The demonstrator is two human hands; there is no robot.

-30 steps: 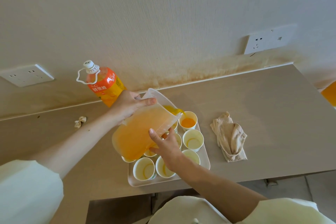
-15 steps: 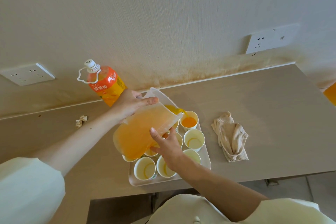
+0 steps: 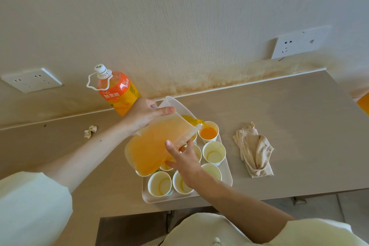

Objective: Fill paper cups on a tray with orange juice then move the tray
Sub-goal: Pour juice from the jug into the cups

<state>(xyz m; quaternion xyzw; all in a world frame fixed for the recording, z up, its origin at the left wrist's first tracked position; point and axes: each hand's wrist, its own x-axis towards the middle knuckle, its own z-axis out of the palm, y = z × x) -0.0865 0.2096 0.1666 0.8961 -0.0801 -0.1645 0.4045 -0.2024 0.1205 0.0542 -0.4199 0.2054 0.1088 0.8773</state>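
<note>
Paper cups [image 3: 214, 153], white and round, sit on the smooth plastic tray [image 3: 227, 175] under my right hand [image 3: 185, 162]. Judged: far cup [image 3: 208, 133] beyond my fingertips nearly full, other visible cups look empty, tray move not yet done. My left hand [image 3: 143, 114] grips the translucent jug [image 3: 159, 142] at its rim; right hand clasps its underside.

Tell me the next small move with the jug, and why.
Probably tip the jug back level to stop the stream: the far cup already shows plenty of orange juice, while the cup just nearer on the tray holds almost none. The left hand and right hand both hold the jug.
</note>
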